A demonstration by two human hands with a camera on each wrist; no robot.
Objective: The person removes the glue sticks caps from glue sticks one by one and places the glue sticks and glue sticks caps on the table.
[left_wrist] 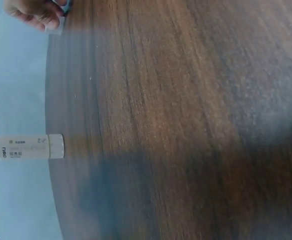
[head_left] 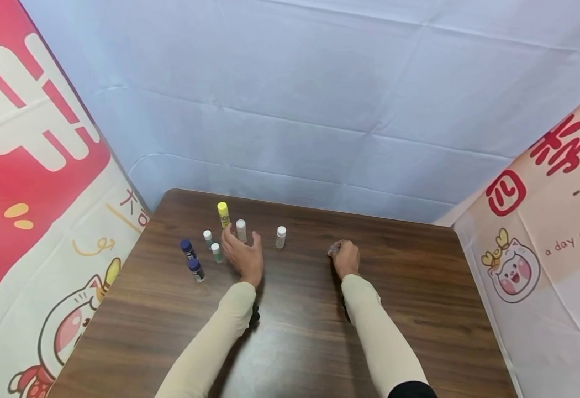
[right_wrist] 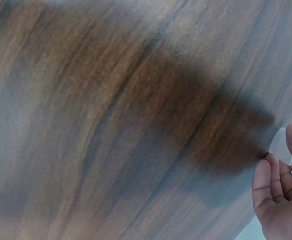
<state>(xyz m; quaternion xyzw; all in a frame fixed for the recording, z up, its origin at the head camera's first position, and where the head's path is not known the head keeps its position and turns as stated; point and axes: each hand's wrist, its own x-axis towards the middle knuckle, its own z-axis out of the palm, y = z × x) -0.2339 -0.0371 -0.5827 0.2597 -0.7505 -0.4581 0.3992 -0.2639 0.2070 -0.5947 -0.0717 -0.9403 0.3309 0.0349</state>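
My left hand [head_left: 244,257] is at the left of the table, with thumb and fingers spread apart. Its fingertips are close to a white glue stick [head_left: 241,232] and a yellow glue stick [head_left: 223,214], both upright; whether they touch cannot be told. Apart from these, another white glue stick [head_left: 281,237] stands between the two hands; the left wrist view shows an upright white glue stick [left_wrist: 28,147] with a printed label. My right hand [head_left: 347,258] pinches a small translucent whitish object [right_wrist: 280,142] with a rounded edge, low over the table; its kind is mostly hidden by the fingers.
Two green glue sticks with white caps [head_left: 216,253] [head_left: 208,239] stand left of the left hand. Further left are two dark blue glue sticks [head_left: 196,270] [head_left: 188,249]. The brown wooden table [head_left: 409,276] ends at a pale cloth backdrop [head_left: 320,110], with printed cloths on both sides.
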